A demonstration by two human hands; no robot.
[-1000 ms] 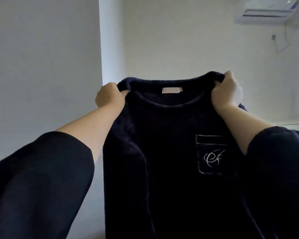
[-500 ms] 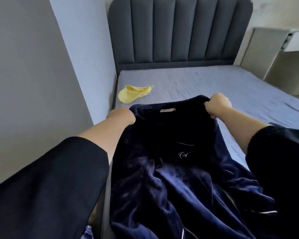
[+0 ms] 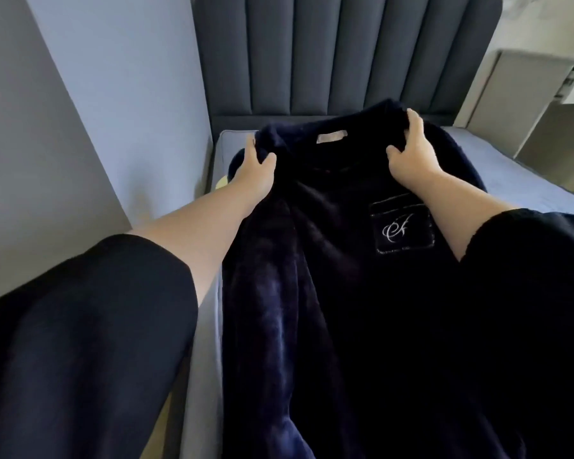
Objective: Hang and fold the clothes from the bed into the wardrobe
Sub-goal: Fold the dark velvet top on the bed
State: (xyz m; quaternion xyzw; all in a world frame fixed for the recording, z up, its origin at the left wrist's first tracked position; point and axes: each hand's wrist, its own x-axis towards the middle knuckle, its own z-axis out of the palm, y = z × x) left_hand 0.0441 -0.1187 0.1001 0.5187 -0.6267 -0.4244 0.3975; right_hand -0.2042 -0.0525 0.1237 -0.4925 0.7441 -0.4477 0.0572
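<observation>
Obs: navy fleece top [image 3: 312, 260] fills the centre and lower right of the frame, front side up, over the left part of the bed [image 3: 517, 183]. Its collar end points at the headboard [image 3: 312, 54] in the upper centre. The chest pocket [image 3: 402, 226], with a pale monogram, sits right of centre; the neck label [image 3: 332, 138] shows inside the collar. The collar end looks raised; cannot tell whether the hem end lies flat.

Hands: left hand [image 3: 253, 168] grasps one shoulder edge at centre left, thumb on top of the cloth, fingers hidden under it. The right hand [image 3: 411, 157] grasps the opposite shoulder, fingers curled over the collar rim. Neither has let go.

Step, as judged: spreading the top on the bed ahead of folding.

To do it well:
- hold both shoulders level and apart so the collar line is taut, and lower them together
- long ridges of cloth run down the lower centre; flatten them with open palms, from the collar down
- the top's left edge runs close to the mattress edge at centre left; set it further right so nothing slides off
- sleeves not clearly visible; find and spread them before any fold
- a small yellow thing [image 3: 221, 184] peeks out beside the left wrist; avoid trapping it underneath
</observation>
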